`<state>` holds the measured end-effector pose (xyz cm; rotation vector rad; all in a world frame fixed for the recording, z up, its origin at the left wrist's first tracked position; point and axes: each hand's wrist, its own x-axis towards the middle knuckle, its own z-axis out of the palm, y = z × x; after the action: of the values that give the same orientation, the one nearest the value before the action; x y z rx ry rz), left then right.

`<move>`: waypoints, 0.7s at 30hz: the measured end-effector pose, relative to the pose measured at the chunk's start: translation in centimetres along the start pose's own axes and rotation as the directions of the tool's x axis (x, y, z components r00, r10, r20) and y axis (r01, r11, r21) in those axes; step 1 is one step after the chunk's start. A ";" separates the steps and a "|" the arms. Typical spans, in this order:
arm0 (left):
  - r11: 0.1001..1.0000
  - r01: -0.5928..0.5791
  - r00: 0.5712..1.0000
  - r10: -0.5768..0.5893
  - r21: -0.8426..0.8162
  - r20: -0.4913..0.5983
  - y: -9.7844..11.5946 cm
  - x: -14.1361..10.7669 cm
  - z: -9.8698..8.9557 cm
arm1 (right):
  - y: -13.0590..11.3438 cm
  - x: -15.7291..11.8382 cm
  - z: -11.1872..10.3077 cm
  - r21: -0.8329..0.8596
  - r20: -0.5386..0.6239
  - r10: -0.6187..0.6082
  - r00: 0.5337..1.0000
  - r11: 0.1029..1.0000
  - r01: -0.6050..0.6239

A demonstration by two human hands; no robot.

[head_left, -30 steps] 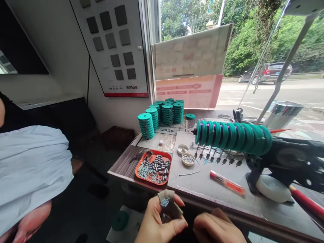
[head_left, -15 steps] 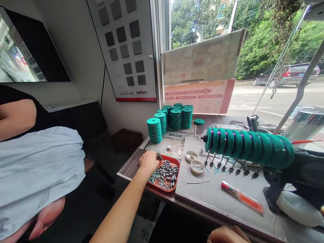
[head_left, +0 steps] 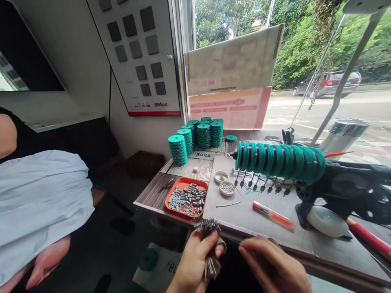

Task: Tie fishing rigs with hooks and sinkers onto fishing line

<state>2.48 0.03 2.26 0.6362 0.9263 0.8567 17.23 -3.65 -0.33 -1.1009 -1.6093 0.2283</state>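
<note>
My left hand [head_left: 198, 256] is closed around a bundle of thin metal wire pieces [head_left: 210, 266], held in front of the table edge. The bundle's dark, knobbly ends [head_left: 207, 224] stick out above the thumb, and straight thin ends fan out below. To the right of it, my right hand [head_left: 271, 260] has its fingers bent and pressed together; whatever they may hold is hidden. Beyond my left hand lies an orange tray [head_left: 170, 206] with dark metal cylinders [head_left: 195, 195] and small green and silver pieces [head_left: 176, 202].
Stacks of green spools [head_left: 177, 150] stand at the back. A row of green spools [head_left: 275, 160] sits on a black machine [head_left: 351, 183]. Two small dishes [head_left: 227, 188], a red marker [head_left: 273, 215] and a thin rod [head_left: 228, 204] lie on the board. A person's white-covered lap [head_left: 42, 195] is at left.
My left hand has come from the tray's left edge towards me with the wire bundle. My right hand has risen further into view. The whole view has shifted slightly.
</note>
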 end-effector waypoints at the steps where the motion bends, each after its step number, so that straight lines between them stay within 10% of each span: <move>1: 1.000 -0.014 1.000 0.014 -0.004 -0.019 -0.5 0.1 0.1 | 0.1 -0.1 -0.1 -0.023 0.028 -0.026 0.999 0.999 0.026; 9: 0.994 -0.095 0.979 0.082 -0.059 -0.188 -2.0 -0.2 0.3 | -0.4 -0.4 -0.4 -0.101 0.073 -0.031 0.997 0.994 0.038; 21: 0.988 -0.154 0.978 0.155 0.018 -0.143 -2.7 -0.2 0.0 | -0.8 -1.3 0.4 -0.007 -0.004 0.043 0.999 0.999 -0.043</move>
<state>3.38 -1.54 0.25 0.6654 1.0194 1.0495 16.39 -4.84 -0.81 -1.1416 -1.5853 0.2492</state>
